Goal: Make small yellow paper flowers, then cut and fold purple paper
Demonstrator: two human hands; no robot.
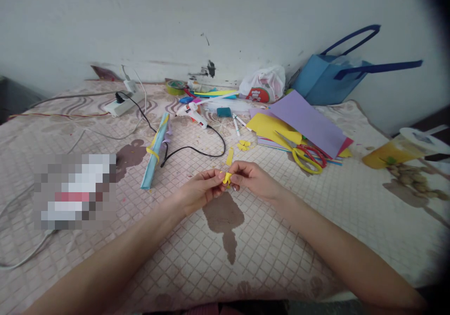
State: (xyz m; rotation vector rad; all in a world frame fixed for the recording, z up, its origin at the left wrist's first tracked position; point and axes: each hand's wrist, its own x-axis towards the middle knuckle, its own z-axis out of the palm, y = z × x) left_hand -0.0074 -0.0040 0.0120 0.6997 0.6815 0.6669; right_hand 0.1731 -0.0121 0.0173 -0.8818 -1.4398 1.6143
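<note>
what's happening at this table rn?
A person is pinching a small yellow piece between the fingers of the left hand and right hand. Just beyond lie a yellow strip and a yellow petal-shaped cutout. The glue gun lies farther back, unheld; the yellow-handled scissors are by the paper sheets on the right.

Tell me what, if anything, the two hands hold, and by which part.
They hold a small yellow piece, pinched at its sides: left hand at the left edge, right hand at the right, both with thumb and fingers.
</note>
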